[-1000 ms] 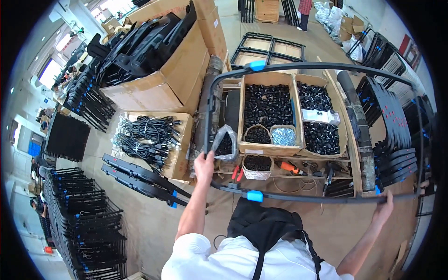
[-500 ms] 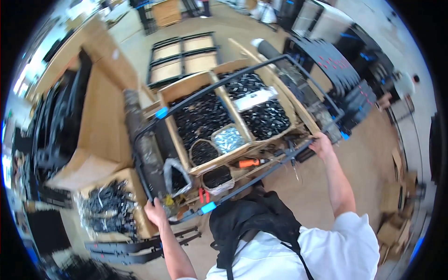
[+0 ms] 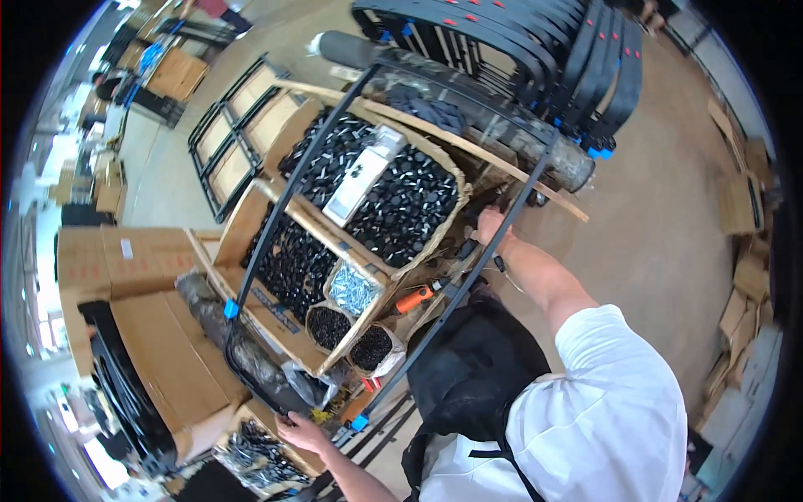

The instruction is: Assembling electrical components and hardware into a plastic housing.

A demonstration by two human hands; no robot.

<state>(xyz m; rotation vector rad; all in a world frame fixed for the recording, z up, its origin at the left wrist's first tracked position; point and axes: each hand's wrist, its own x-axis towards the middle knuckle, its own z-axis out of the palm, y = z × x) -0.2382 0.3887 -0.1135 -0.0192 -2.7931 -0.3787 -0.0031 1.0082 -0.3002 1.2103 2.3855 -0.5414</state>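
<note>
A black rectangular metal tube frame [image 3: 284,197] with blue clips lies tilted across the parts boxes. My left hand [image 3: 303,432] is closed round its near left side, beside a blue clip [image 3: 360,422]. My right hand [image 3: 492,227] reaches past the frame's near right bar, to a ledge with dark tools. Its fingers look curled, but what they hold is hidden. Under the frame, a cardboard box [image 3: 457,213] holds black round-headed pieces with metal shanks, with a white box [image 3: 365,176] on top. An orange-and-black tool [image 3: 418,297] lies on the ledge near the frame bar.
Silver screws [image 3: 353,289] and small black parts [image 3: 370,347] fill bags nearby. Wrapped rolls [image 3: 569,163] flank the boxes. Curved black frames [image 3: 502,50] stand stacked at the far right. A tall carton [image 3: 171,351] stands left; flattened cardboard [image 3: 736,309] leans along the right wall.
My view has turned to the right. My right hand has left the frame's right corner and moved in to the ledge; my left hand keeps hold of the frame.
</note>
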